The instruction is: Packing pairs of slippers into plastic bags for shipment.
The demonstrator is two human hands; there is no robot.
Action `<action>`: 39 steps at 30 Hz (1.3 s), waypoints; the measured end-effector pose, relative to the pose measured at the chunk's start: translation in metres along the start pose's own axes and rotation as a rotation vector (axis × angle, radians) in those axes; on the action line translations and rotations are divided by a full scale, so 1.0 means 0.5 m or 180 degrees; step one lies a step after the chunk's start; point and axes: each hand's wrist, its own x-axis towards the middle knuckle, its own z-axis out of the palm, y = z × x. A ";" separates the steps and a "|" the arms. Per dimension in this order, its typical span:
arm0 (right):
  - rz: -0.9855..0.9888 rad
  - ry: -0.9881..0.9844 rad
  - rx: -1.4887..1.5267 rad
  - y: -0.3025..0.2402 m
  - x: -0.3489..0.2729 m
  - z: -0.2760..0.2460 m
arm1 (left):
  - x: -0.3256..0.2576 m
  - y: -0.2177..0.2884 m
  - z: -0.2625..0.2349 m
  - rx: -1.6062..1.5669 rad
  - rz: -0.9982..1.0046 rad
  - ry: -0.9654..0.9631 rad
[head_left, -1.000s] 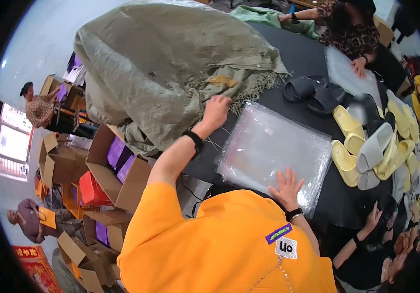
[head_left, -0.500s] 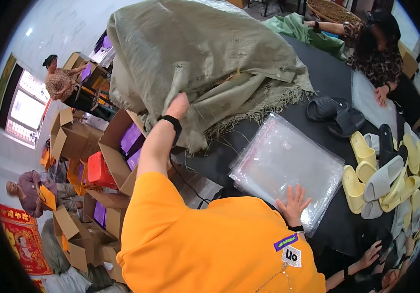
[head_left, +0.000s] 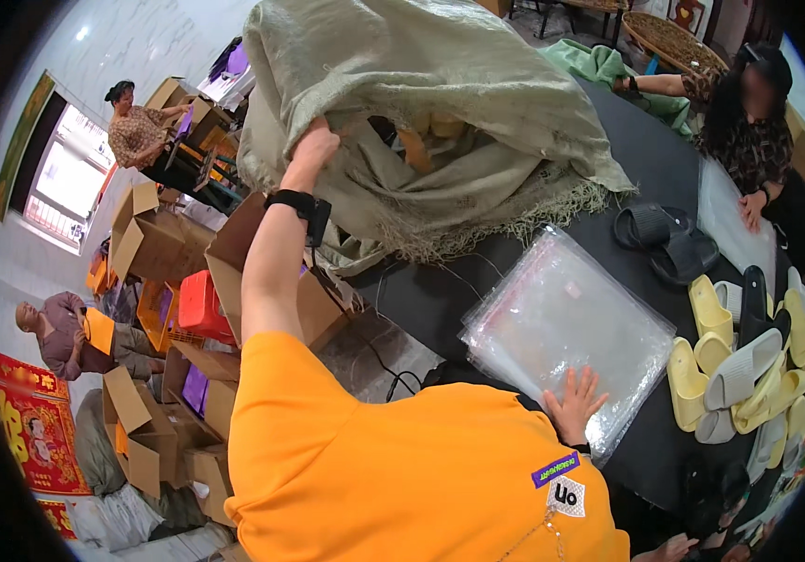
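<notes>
Main finding: the mouth of the grey-green woven sack, at 12 o'clock on the black tabletop, now gapes wide. One second ago the cloth there lies largely closed, with a small yellowish patch showing; half a second ago it is bunched in a fold.

Left hand, 11 o'clock: grip closed on the edge of the sack's mouth, holding the cloth up and away from the opening. Fingertips are partly hidden in the folds.

Exposed inside: a tan-orange piece and paler yellowish items; their kind cannot be told. In effect, the sack's inside is judged accessible from the wearer's side. Neither hand holds any of its contents.

Right hand, 4 o'clock: unchanged, grip open, palm flat and fingers spread on a stack of clear plastic bags. The stack lies between the sack's frayed hem and the yellow and grey slippers, at 3 to 4 o'clock. Dark slippers lie at 3 o'clock.

At 2 o'clock, a co-worker's hand remains on clear sheeting.
</notes>
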 end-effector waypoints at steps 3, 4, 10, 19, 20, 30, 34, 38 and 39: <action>0.0036 0.0037 -0.0015 0.000 0.000 -0.004 | -0.021 0.049 0.038 -0.0473 0.0399 0.0998; 0.0013 0.0048 -0.0011 -0.001 -0.001 -0.004 | -0.013 0.047 0.036 -0.0601 0.0270 0.0766; -0.0016 0.0100 0.0059 -0.004 -0.001 -0.006 | -0.005 0.109 0.070 -0.1611 0.0338 0.0337; -0.0038 0.0177 0.0003 -0.003 0.003 0.002 | 0.019 0.163 0.229 -0.1386 0.0681 -0.0913; -0.0040 0.0190 0.0002 -0.004 0.003 0.001 | 0.020 0.171 0.228 -0.1149 0.0857 -0.1063; -0.0017 0.0295 -0.0180 0.010 0.004 0.025 | 0.105 0.043 0.329 0.1315 0.0871 -0.1093; -0.0054 0.0226 -0.0251 0.011 0.003 0.023 | 0.143 -0.012 0.280 0.1133 0.0430 -0.0792; -0.0044 0.0108 -0.0214 0.012 0.004 0.019 | 0.146 -0.039 0.254 0.0819 0.0068 -0.0515; -0.0014 0.0052 -0.0176 0.009 0.005 0.014 | 0.153 -0.048 0.244 0.0761 -0.0007 -0.0428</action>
